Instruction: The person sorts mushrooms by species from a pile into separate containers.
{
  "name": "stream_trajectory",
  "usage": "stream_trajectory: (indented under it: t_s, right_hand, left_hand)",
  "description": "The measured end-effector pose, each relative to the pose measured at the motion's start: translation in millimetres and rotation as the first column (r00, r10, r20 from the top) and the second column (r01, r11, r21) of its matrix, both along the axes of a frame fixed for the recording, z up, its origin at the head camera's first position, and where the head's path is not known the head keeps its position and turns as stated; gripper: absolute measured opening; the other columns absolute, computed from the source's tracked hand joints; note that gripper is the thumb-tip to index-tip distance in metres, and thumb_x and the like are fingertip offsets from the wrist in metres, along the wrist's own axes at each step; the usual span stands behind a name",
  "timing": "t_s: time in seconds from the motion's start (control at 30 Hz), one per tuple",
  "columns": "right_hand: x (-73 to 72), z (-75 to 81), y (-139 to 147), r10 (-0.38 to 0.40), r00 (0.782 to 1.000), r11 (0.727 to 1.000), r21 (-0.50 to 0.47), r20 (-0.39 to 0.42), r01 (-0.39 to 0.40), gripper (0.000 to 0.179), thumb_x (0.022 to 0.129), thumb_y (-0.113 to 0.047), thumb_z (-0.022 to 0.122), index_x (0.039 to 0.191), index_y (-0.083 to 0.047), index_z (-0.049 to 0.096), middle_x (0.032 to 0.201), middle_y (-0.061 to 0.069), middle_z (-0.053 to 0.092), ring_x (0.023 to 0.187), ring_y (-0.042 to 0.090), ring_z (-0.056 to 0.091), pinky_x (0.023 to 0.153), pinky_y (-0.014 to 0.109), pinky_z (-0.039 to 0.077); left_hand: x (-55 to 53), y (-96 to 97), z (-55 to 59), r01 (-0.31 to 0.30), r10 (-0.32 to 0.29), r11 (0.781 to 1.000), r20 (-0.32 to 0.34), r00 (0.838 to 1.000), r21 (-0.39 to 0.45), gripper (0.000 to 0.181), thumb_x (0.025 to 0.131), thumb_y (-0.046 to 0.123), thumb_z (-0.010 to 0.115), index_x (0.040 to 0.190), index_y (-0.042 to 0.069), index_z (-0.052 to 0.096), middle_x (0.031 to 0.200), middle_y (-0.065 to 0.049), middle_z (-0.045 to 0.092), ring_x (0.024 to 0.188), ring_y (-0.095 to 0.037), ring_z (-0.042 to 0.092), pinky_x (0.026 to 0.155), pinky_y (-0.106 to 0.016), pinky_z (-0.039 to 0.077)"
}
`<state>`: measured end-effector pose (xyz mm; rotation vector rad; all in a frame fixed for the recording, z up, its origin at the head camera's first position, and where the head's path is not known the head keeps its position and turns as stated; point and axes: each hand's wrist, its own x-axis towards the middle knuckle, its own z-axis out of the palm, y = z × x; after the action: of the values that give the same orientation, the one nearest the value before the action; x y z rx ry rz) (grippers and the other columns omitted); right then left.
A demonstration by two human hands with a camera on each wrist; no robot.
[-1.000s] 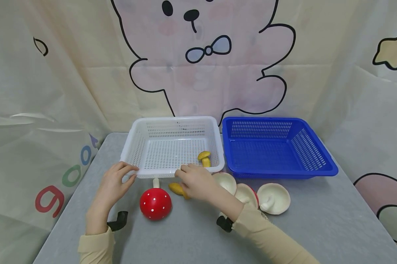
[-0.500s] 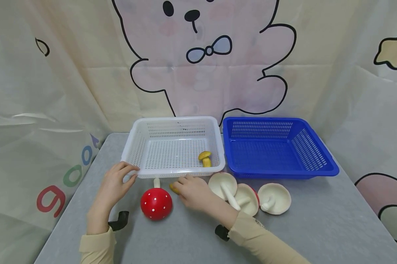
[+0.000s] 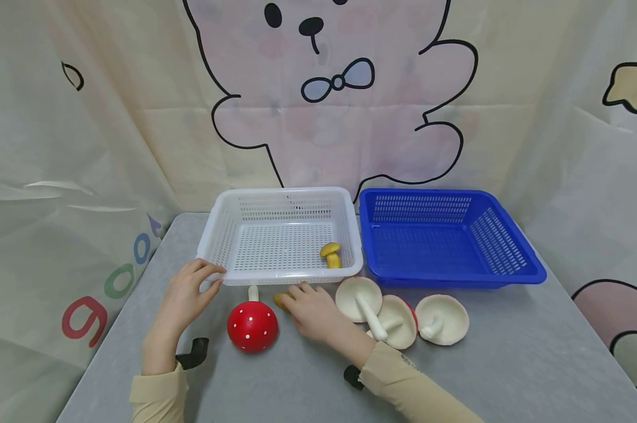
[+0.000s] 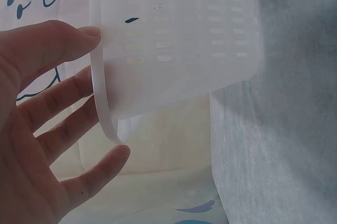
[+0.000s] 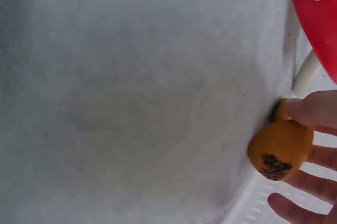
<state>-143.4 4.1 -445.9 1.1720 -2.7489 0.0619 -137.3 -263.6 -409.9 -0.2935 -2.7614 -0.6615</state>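
Observation:
My left hand (image 3: 183, 299) holds the front left corner of a white plastic basket (image 3: 287, 277). In the left wrist view, its thumb lies on the rim (image 4: 100, 84) with fingers on the other side. My right hand (image 3: 318, 314) grips a yellow toy mushroom (image 5: 281, 147) low over the table, in front of that basket. Its thumb presses near the stem, and dark specks mark the cap. From the head view, most of this mushroom is hidden by the hand. Another yellow toy mushroom (image 3: 330, 254) lies inside the basket, near its front right corner.
Between my hands lies a red toy mushroom (image 3: 252, 328) with white dots. Right of my right hand, three toy mushrooms (image 3: 442, 320) lie with their pale undersides up. A blue basket (image 3: 445, 282) stands beside the white one, and a printed curtain (image 3: 324, 129) hangs behind.
My right hand has come down from the white basket's front rim toward me and taken hold of the yellow mushroom on the table. The left hand keeps its place at the basket corner.

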Motion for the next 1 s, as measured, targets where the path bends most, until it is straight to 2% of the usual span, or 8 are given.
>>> stream_trajectory:
  t_s: [0.3,0.53,0.87,1.0]
  right_hand:
    - [-2.2,-8.8,-0.6,-0.058,0.998,0.998,0.002,0.035,0.058,0.041,0.087,-0.018,0.064,0.127,-0.024,0.057,0.115,-0.004,0.063,0.102,0.018,0.058,0.070,0.028,0.052]
    - [-4.2,-13.5,0.7,-0.067,0.996,0.998,-0.017,0.057,0.068,0.045,0.085,-0.016,0.065,0.129,-0.024,0.056,0.112,-0.002,0.064,0.099,0.018,0.058,0.068,0.027,0.052]
    - [-2.5,-9.3,5.2,-0.066,0.993,0.996,-0.050,0.098,0.071,0.049,0.084,-0.016,0.067,0.131,-0.023,0.055,0.115,-0.001,0.063,0.101,0.018,0.057,0.073,0.028,0.053]
    - [-1.0,-6.8,7.7,-0.069,0.993,0.996,-0.047,0.092,0.073,0.048,0.082,-0.017,0.069,0.129,-0.022,0.055,0.109,-0.001,0.062,0.100,0.017,0.056,0.072,0.027,0.052]
  left_hand:
    - [1.0,1.0,0.2,-0.009,0.009,1.000,0.004,1.000,0.003,0.025,0.082,0.010,0.072,0.107,0.009,0.068,0.112,-0.013,0.062,0.107,-0.034,0.053,0.086,-0.057,0.046]
    - [0.8,2.1,-0.4,-0.008,0.008,1.000,-0.008,1.000,0.002,0.024,0.082,0.010,0.072,0.106,0.009,0.069,0.111,-0.012,0.063,0.107,-0.034,0.053,0.086,-0.057,0.045]
    - [0.3,1.9,0.1,-0.009,0.009,1.000,0.000,1.000,0.017,0.024,0.082,0.009,0.072,0.106,0.009,0.068,0.112,-0.013,0.062,0.107,-0.034,0.052,0.086,-0.056,0.047]
    - [0.5,1.3,0.4,-0.011,0.011,1.000,0.003,1.000,0.016,0.025,0.082,0.007,0.072,0.106,0.009,0.068,0.112,-0.013,0.062,0.107,-0.034,0.052,0.086,-0.057,0.046]
